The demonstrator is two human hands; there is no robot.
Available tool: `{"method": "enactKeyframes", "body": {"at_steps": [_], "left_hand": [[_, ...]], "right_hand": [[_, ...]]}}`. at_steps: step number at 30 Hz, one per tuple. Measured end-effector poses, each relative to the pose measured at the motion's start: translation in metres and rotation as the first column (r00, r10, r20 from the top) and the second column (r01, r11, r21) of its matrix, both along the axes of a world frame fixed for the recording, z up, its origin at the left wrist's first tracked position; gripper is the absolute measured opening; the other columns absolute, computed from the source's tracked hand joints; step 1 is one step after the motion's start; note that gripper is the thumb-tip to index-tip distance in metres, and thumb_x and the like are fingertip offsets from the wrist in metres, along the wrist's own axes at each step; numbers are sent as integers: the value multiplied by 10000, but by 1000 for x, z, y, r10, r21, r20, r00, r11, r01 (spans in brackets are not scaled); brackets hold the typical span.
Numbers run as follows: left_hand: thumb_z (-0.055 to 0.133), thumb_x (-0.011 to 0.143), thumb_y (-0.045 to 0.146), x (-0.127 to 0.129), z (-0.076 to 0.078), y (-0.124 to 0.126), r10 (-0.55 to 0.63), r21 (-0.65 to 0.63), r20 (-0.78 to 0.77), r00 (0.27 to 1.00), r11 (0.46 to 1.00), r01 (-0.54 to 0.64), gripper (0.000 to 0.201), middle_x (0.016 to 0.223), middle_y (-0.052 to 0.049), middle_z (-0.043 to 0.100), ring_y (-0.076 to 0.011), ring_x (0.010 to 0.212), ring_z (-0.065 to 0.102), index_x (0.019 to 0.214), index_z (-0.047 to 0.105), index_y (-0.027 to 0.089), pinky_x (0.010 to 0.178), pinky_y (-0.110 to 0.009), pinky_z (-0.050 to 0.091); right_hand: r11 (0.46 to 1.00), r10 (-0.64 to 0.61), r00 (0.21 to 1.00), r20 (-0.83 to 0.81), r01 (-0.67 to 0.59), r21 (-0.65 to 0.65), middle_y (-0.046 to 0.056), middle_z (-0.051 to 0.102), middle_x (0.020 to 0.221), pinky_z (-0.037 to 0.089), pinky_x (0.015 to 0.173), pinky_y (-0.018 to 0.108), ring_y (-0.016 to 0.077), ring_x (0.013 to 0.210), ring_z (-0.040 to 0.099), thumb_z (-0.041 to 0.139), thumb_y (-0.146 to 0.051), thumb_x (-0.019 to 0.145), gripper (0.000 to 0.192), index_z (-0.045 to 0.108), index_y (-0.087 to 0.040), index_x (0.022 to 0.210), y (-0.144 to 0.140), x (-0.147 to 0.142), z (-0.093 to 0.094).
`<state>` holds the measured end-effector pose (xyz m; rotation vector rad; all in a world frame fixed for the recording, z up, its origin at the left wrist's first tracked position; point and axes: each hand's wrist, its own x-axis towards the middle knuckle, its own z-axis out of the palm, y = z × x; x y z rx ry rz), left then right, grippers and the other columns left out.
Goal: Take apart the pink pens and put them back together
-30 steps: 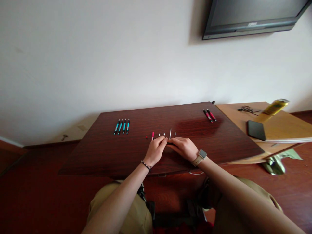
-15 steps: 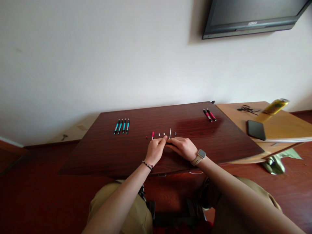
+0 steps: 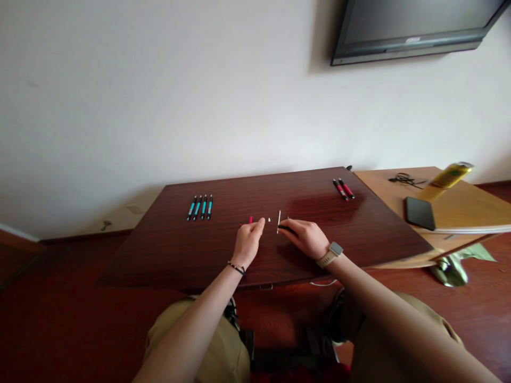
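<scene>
Hands at centre frame, both low over the dark table [image 3: 167, 250]. Left hand [image 3: 247, 242], with a thin bracelet at the wrist, has its fingers curled in and thumb and forefinger pinched together at the tips, right where a small white bit lies on the wood; whether it actually has that bit is too small to tell. Just left of those fingertips a red piece [image 3: 250, 219] lies on the table.

Right hand [image 3: 305, 238], watch on the wrist, is loosely closed around a dark barrel [image 3: 286, 228], the barrel poking out to the left from between thumb and fingers. Its tip sits just beside a thin white rod [image 3: 278, 221], which lies on the table between the two hands. Another tiny white piece [image 3: 269, 219] rests just left of the rod.

Hands are apart, a clear gap of bare wood between them.

Further out, four teal pens [image 3: 199, 207] lie side by side left of centre, near the far edge. Two red pens [image 3: 343, 189] sit at the table's far right corner. Right of frame, a lighter table [image 3: 459, 213] carries a phone [image 3: 419, 213], a yellow can [image 3: 451, 174] and a cable. A screen [image 3: 411, 29] hangs on the wall, upper right.
</scene>
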<state>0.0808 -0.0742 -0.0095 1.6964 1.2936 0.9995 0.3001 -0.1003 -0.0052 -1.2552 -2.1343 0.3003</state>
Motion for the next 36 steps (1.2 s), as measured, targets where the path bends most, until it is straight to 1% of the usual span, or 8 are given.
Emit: {"method": "enactKeyframes", "body": {"at_steps": [3,6,10,13,19,22,27,36], "left_hand": [[439,1001,657,-3,1,-2,-2,15,1,1000,1000,2,625,555,32,286,-117,530,266,595,256,220,523,-292,228],[437,1004,647,-1,4,-7,-34,49,-39,999,998,35,617,559,25,306,-123,540,291,591,281,216,535,-294,218],[430,1005,655,0,5,-8,-33,64,-52,998,997,36,616,568,23,324,-127,551,310,599,293,213,547,-294,225],[431,1003,657,-2,4,-8,-27,63,-52,998,998,31,612,566,22,330,-128,548,314,603,295,214,549,-294,227],[425,1005,648,-1,6,-9,-20,81,-81,997,996,27,610,560,25,319,-126,558,314,597,316,208,564,-295,213],[424,1004,649,0,7,-10,-25,93,-96,995,995,34,611,570,26,310,-125,565,309,598,316,205,569,-299,203],[431,1008,629,1,11,-13,-40,110,-102,994,993,52,600,578,31,299,-122,570,303,603,303,205,577,-304,202],[445,1014,596,1,14,-14,-28,121,-105,994,992,41,586,566,37,292,-120,555,315,602,301,206,582,-311,202]], "right_hand": [[985,-174,980,-98,172,-21,65,782,1072,510,778,320,256,895,747,507,-414,1065,299,600,-267,1308,8,9,3],[952,-305,945,-117,299,-73,51,779,977,493,730,321,256,788,731,491,-405,1053,264,630,-261,1225,20,22,1],[938,-337,937,-88,327,-114,89,773,1087,512,865,355,269,974,730,414,-286,1040,295,660,-227,1192,32,36,-7],[946,-315,948,-48,310,-95,103,756,1200,508,934,370,272,1090,709,450,-229,1003,298,651,-218,1223,35,41,-14],[871,-483,872,75,488,-60,64,783,978,477,718,317,253,820,720,618,-334,965,186,665,-234,1115,36,43,-17],[874,-484,869,109,486,4,48,764,944,458,700,301,230,811,696,633,-342,962,140,697,-244,1037,37,43,-16],[899,-437,885,161,422,117,64,739,1072,482,771,309,233,964,668,573,-250,992,187,739,-262,1078,37,38,-17],[944,-317,917,241,329,-10,72,732,1094,528,820,333,245,1012,665,640,-332,983,223,762,-267,1158,37,36,-21]]}}
